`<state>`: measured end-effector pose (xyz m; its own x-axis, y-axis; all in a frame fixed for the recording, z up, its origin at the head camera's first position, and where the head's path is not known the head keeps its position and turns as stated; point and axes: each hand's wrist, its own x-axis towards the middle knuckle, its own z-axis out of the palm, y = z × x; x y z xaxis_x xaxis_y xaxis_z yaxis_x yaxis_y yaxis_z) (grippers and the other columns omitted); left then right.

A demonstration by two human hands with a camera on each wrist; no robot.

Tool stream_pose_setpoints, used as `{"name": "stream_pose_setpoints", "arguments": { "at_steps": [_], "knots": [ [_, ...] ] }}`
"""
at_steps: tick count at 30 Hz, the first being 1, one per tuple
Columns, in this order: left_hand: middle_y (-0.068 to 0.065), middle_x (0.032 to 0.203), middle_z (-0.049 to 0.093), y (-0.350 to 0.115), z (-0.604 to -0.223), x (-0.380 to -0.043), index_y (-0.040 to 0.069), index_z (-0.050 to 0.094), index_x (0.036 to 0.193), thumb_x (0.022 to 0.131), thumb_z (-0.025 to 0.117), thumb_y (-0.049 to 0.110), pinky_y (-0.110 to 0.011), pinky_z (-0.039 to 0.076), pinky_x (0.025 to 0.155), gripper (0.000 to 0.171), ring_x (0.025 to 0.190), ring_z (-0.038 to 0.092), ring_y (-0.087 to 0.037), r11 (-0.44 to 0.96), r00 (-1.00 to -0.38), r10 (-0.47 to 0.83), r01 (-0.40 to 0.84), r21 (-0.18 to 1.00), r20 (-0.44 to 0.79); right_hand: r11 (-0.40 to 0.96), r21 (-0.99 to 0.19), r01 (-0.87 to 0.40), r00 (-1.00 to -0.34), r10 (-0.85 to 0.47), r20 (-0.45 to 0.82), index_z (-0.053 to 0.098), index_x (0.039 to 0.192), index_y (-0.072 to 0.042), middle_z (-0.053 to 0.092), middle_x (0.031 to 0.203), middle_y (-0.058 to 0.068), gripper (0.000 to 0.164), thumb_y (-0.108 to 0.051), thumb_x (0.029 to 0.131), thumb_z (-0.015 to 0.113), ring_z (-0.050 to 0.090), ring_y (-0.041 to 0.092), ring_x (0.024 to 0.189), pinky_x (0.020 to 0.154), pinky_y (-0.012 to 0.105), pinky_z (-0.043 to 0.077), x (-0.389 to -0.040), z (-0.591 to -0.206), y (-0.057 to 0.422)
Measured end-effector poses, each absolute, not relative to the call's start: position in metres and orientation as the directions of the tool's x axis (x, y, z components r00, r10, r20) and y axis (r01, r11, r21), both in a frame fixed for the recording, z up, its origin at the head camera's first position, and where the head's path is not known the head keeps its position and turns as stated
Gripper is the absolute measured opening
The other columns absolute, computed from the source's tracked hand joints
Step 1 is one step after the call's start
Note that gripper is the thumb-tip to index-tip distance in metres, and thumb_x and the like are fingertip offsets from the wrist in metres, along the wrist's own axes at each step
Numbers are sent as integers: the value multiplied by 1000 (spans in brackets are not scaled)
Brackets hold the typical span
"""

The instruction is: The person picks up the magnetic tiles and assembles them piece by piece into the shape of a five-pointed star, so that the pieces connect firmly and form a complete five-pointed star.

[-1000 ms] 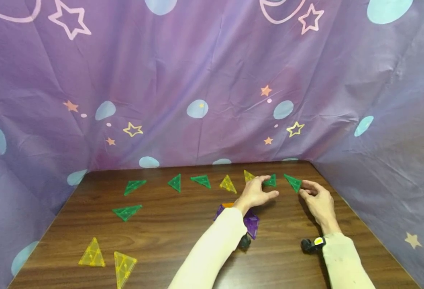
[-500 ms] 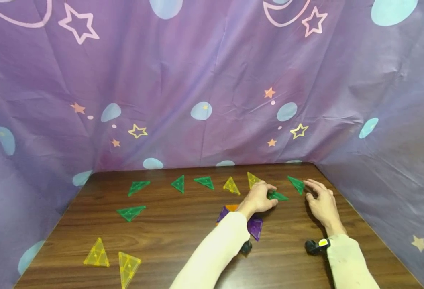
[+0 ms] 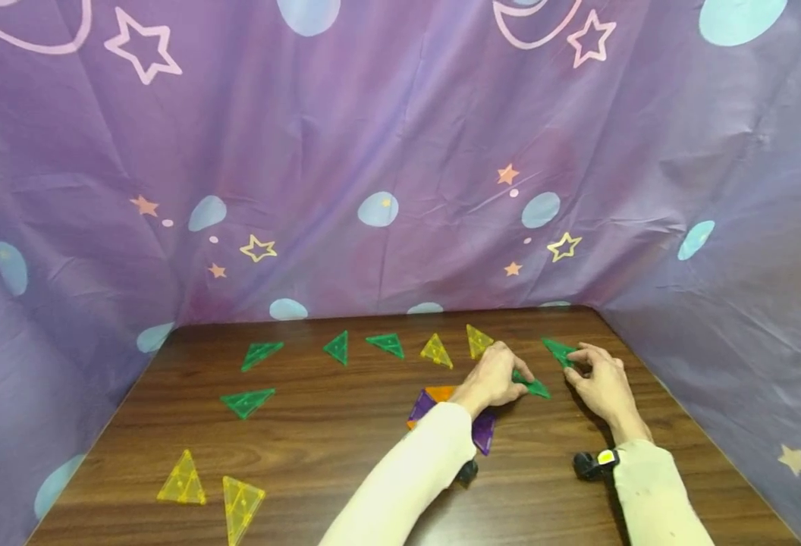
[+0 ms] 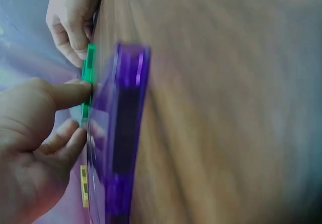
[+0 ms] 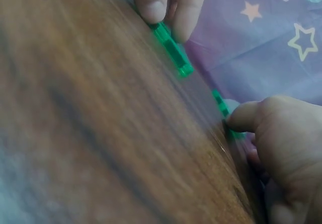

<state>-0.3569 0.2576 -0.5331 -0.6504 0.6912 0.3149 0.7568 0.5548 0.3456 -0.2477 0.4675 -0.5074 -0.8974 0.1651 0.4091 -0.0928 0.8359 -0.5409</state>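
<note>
My left hand pinches a translucent green triangular magnetic tile between thumb and fingers, low over the wooden table. That tile shows edge-on in the right wrist view. Just to the right, my right hand has its thumb and fingertips on another green triangular tile, gripping its near right side. Under the left forearm lies a group of purple and orange tiles, partly hidden by the sleeve. In the left wrist view a purple tile stands up close to the camera.
Two yellow triangular tiles lie beyond the left hand. Several green tiles are spread along the back and left. Two more yellow tiles lie front left on the table. A purple star-patterned curtain surrounds the table.
My left hand has closed on a green tile and drawn it nearer and to the right. After pulling back slightly, the right hand's fingers have come onto the other green tile.
</note>
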Motion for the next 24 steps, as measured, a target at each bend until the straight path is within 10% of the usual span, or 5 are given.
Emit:
{"name": "stream_pose_setpoints", "arguments": {
  "at_steps": [7,14,24],
  "knots": [
    [21,96,78,269,-539,-359,34,89,100,84,99,28,-11,51,91,20,96,66,1,614,-756,585,650,449,294,826,-560,-68,-935,143,324,72,128,-1,65,135,27,30,-17,104,80,62,42,116,93,52,51,-243,-504,467],
    [9,98,73,266,-531,-348,13,81,124,79,100,33,-16,52,99,53,109,68,-10,685,-850,463,522,508,251,755,-648,-97,-966,86,244,72,128,1,55,162,28,38,-22,101,85,72,23,109,85,15,53,-237,-501,472],
    [-1,113,74,264,-511,-330,15,85,123,79,100,43,-23,55,103,55,112,66,-16,723,-870,443,489,488,216,642,-752,-146,-985,-26,169,57,148,3,60,146,27,65,-19,97,89,64,31,121,92,21,53,-236,-498,473]
  ]
}}
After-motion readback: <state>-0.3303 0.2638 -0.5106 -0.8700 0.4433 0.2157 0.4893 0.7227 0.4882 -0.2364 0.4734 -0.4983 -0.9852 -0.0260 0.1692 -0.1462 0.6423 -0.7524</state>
